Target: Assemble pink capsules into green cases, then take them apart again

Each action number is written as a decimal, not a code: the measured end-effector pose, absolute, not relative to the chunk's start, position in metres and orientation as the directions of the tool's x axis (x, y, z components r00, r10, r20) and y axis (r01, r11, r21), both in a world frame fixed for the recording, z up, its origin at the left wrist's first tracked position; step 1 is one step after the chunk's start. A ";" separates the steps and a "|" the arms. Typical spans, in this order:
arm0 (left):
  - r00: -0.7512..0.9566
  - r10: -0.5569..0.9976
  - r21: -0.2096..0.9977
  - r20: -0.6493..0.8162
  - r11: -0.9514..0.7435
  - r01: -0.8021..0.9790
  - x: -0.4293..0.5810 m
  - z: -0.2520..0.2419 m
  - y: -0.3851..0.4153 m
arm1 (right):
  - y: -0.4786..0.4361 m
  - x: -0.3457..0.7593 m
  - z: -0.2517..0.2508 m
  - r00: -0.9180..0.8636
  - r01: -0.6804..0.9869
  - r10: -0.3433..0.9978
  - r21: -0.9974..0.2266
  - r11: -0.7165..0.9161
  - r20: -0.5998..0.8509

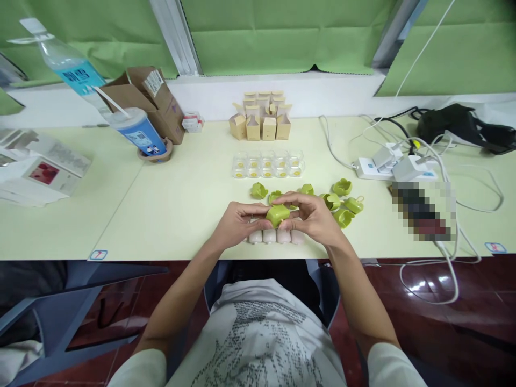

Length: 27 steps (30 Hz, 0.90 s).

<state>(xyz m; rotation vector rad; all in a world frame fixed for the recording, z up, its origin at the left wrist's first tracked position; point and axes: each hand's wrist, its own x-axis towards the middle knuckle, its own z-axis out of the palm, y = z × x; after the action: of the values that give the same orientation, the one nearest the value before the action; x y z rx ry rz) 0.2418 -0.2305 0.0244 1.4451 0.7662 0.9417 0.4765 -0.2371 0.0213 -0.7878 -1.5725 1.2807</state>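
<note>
Pinching one glossy green cup (278, 215), left hand (237, 223) and right hand (316, 219) could, by slackening, drop it onto white pieces (269, 236) below their grip.

Glossy yellow-green on the held piece (278, 215) and scattered shells (343, 218); pinkish white on the near pods (269, 236); clear with yellow dots on the tray (268, 156); tan on the far boxes (269, 129); black lettering across the white shirt (274, 328).

On the table (121, 215), rear: small cartons (264, 121); before them: plastic cups (267, 164), two rows; nearer: petal-edged shells (332, 201); near front edge: bulb-shaped pieces (269, 236); left: cardboard box (165, 110); right: power strip (365, 169)
</note>
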 end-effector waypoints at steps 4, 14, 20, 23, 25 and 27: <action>0.315 0.943 0.993 0.104 -0.081 -0.085 0.247 0.016 -0.230 | -0.242 0.473 0.021 -0.316 -0.067 0.911 -0.964 0.256 0.264; 0.444 0.896 0.933 -0.018 0.174 -0.314 0.245 0.012 -0.218 | -0.243 0.461 0.023 -0.399 -0.307 0.905 -0.951 0.021 0.149; 0.477 0.878 0.933 -0.030 0.196 -0.301 0.239 0.018 -0.218 | -0.249 0.456 0.026 -0.393 -0.357 0.908 -0.934 -0.006 0.145; 0.410 0.912 0.985 0.011 0.059 -0.159 0.227 0.024 -0.215 | -0.250 0.452 0.026 -0.329 -0.357 0.934 -0.934 0.012 0.138; 0.313 0.946 0.997 0.082 -0.080 -0.018 0.213 0.029 -0.211 | -0.249 0.453 0.024 -0.264 -0.336 0.949 -0.939 0.074 0.169; 0.222 0.960 0.955 0.171 -0.217 0.204 0.194 0.035 -0.206 | -0.245 0.457 0.023 -0.181 -0.269 0.962 -0.951 0.151 0.204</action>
<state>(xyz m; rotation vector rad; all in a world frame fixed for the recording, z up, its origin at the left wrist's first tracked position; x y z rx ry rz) 0.1939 -0.2060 0.0351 1.6140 1.1162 1.0780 0.4574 -0.2455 0.0232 -0.7828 -1.2425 1.3300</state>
